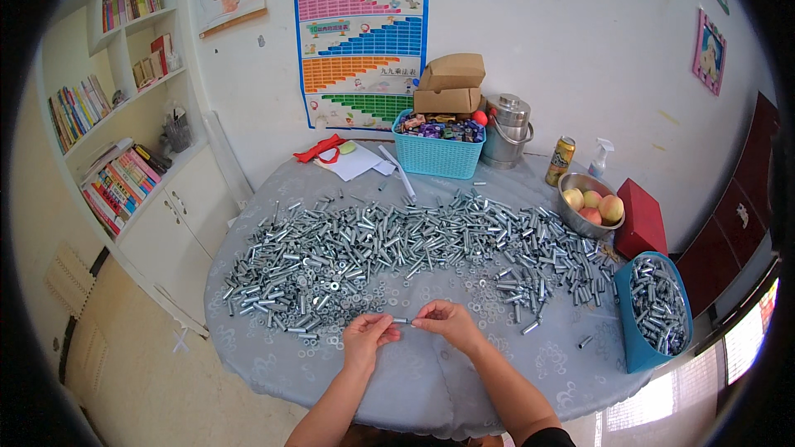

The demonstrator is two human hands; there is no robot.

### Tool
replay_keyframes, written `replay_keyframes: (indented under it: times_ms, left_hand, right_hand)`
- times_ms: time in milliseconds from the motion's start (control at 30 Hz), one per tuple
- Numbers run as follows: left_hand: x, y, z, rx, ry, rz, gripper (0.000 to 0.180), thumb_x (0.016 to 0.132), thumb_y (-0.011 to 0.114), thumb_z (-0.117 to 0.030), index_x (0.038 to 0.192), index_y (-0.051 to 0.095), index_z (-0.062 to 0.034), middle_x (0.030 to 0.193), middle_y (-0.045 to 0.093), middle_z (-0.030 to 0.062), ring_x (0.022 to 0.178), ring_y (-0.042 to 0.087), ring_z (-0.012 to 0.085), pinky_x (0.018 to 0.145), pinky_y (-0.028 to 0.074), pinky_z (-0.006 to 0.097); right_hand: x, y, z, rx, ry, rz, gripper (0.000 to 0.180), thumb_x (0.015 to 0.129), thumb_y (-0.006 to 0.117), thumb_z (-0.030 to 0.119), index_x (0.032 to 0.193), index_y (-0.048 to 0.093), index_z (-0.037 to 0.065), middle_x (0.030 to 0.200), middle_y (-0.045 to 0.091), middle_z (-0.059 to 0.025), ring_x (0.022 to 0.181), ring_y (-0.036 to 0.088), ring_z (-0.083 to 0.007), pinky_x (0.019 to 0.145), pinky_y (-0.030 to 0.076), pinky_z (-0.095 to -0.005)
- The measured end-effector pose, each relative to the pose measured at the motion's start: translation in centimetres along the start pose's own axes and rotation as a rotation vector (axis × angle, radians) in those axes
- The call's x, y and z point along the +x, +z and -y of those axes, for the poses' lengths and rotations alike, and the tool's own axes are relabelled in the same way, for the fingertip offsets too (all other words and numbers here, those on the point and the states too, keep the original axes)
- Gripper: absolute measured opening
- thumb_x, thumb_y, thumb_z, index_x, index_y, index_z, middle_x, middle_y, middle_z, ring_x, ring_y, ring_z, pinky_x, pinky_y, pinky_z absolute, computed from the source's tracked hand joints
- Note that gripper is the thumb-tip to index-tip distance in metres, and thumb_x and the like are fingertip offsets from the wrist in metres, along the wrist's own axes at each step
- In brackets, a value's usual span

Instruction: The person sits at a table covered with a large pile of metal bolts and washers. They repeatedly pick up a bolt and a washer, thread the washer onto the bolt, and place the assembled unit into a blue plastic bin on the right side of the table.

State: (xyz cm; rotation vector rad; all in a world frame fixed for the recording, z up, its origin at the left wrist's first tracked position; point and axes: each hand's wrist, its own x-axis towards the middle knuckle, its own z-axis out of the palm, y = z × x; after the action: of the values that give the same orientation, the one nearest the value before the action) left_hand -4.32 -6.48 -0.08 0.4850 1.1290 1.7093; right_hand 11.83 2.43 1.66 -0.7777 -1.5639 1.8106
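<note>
A short, silvery metal sleeve (400, 320) lies level between my two hands, just above the near middle of the table. My left hand (369, 336) pinches its left end between thumb and fingers. At the other end, the closed thumb and fingertips of my right hand (448, 324) meet the sleeve; any small part between them is too small to make out. Beyond my hands spreads a wide heap of metal sleeves and bolts (373, 240). Loose flat washers (334, 286) are scattered along its near side, close to my left hand.
A blue bin (623, 323) full of metal parts stands at the right edge. Behind the heap are a turquoise basket (436, 156), a steel pot (507, 132), a can (561, 161), a fruit bowl (580, 222) and a red box (639, 219). Papers (352, 164) lie back left.
</note>
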Motion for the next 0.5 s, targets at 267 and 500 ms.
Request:
replay_keyframes:
  times_ms: [267,500]
  left_hand:
    - [0.1,-0.2,-0.2,0.014,-0.152,0.133,0.012,0.084,0.058,-0.006,0.09,0.058,0.0039,0.088,0.064,0.0187,0.068,0.065,0.0216,0.061,0.055,0.03]
    - [0.0,0.0,0.1,0.024,-0.097,0.126,0.012,0.085,0.056,-0.006,0.091,0.058,0.0037,0.089,0.064,0.0189,0.068,0.064,0.0196,0.062,0.055,0.03]
  right_hand:
    - [0.0,0.8,-0.5,-0.399,-0.295,-0.181,0.019,0.079,0.066,0.013,0.096,0.065,0.005,0.088,0.064,-0.0028,0.077,0.056,-0.0092,0.068,0.044,-0.0223]
    - [1.2,-2.6,-0.3,-1.091,-0.579,-0.553,0.024,0.076,0.065,0.019,0.097,0.065,0.006,0.088,0.061,-0.0099,0.09,0.054,-0.0267,0.079,0.042,-0.0384]
